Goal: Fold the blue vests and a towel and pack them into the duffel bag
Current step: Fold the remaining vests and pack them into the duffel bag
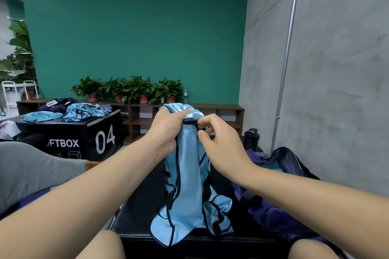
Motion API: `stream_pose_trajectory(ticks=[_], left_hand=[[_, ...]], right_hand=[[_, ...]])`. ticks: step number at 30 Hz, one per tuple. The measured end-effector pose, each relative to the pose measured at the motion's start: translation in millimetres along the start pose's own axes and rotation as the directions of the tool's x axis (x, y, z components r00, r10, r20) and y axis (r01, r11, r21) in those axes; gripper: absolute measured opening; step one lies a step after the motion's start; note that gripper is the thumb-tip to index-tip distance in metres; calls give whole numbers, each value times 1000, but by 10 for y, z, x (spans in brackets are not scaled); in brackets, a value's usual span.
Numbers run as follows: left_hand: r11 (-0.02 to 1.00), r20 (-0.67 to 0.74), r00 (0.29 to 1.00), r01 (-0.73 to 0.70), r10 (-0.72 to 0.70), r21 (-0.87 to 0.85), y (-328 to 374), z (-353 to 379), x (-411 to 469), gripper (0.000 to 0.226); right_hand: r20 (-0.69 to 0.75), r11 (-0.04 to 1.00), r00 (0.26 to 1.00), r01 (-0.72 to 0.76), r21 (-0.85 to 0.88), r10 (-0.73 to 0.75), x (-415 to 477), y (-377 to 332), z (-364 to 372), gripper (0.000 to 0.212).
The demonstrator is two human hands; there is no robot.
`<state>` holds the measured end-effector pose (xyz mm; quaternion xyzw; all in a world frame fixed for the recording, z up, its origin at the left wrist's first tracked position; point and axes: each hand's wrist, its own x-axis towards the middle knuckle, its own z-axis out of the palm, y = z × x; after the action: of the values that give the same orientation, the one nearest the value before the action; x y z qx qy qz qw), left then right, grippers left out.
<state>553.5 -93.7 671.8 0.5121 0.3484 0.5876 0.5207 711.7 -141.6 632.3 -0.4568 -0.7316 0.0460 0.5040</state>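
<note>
Both hands are up on the blue vest (pixel 187 176). The left hand (pixel 168 130) is clenched around its bunched top, fingers wrapped tight over the shiny fabric. The right hand (pixel 221 145) comes in beside it, thumb and forefinger pinching the dark trim at the top edge. The vest hangs straight down between the forearms, and its lower end crumples onto the black bench (pixel 143 212) in front of the person. To the right on that bench sits the purple duffel bag (pixel 271 218), its top open, with a black bottle (pixel 251 139) standing behind it. Over on the left, more blue vests (pixel 84 111) lie heaped on a black box (pixel 52 130) marked 04.
</note>
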Motion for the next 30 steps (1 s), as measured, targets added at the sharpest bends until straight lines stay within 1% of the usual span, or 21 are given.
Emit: stream_pose_trajectory(ticks=[2, 4, 6, 8, 9, 10, 12, 13, 14, 17, 19, 20, 21, 23, 24, 27, 29, 30], left_hand=[[1000, 28, 1000, -11, 11, 12, -8, -9, -17, 18], [1000, 43, 999, -14, 13, 24, -11, -11, -41, 20], [999, 48, 999, -15, 14, 33, -20, -16, -53, 22], [999, 65, 998, -6, 4, 40, -36, -22, -57, 25], [999, 80, 997, -1, -2, 42, -46, -23, -53, 27], [999, 95, 995, 1, -6, 47, -56, -23, -49, 30], [998, 104, 994, 13, -20, 67, -71, -8, -52, 33], [997, 109, 994, 16, -25, 75, -67, 4, -66, 30], [997, 119, 992, 19, -28, 74, -64, 1, -69, 27], [998, 161, 987, 19, -29, 61, -44, -74, -39, 28], [997, 192, 981, 2, -18, 83, -8, -162, -5, 41], [995, 204, 979, -5, -16, 103, 13, -212, 16, 48], [993, 220, 975, -10, -17, 121, 39, -257, 33, 51], [989, 252, 967, -7, -31, 150, 101, -350, 58, 49], [987, 260, 965, 2, -43, 158, 131, -395, 72, 52], [978, 259, 964, 4, -59, 209, 197, -541, 114, 61], [962, 249, 966, 4, -75, 274, 238, -633, 128, 64], [952, 243, 966, 8, -86, 306, 261, -674, 134, 64]], right_hand=[[13, 999, 1000, 16, -33, -16, 25, 32, 0, 30], [-1, 1000, 1000, 12, -29, -12, 48, 32, -11, 34], [-12, 1000, 1000, -2, 3, 2, 75, 34, -15, 29], [-26, 999, 999, -36, 20, 37, 107, 30, -20, 17], [-37, 998, 997, -61, 24, 62, 129, 26, -23, 15], [-41, 996, 996, -83, 29, 84, 149, 32, -28, 26], [-27, 988, 989, -145, 62, 147, 179, 29, -40, 54], [-24, 979, 983, -179, 93, 182, 198, 40, -45, 59], [-20, 968, 976, -213, 129, 217, 226, 79, -47, 59], [-54, 933, 956, -267, 240, 288, 353, 193, -71, 51], [-55, 881, 939, -297, 367, 340, 438, 238, -136, 48], [-48, 857, 931, -310, 412, 361, 477, 251, -188, 43], [-47, 841, 923, -325, 433, 381, 509, 242, -258, 35], [-73, 823, 906, -343, 453, 417, 582, 250, -405, 21], [-79, 807, 898, -347, 479, 433, 623, 276, -474, 17], [-108, 763, 877, -339, 550, 468, 729, 329, -632, 18], [-110, 754, 871, -344, 560, 479, 766, 343, -728, 20], [-107, 750, 868, -351, 561, 486, 781, 352, -767, 24]])
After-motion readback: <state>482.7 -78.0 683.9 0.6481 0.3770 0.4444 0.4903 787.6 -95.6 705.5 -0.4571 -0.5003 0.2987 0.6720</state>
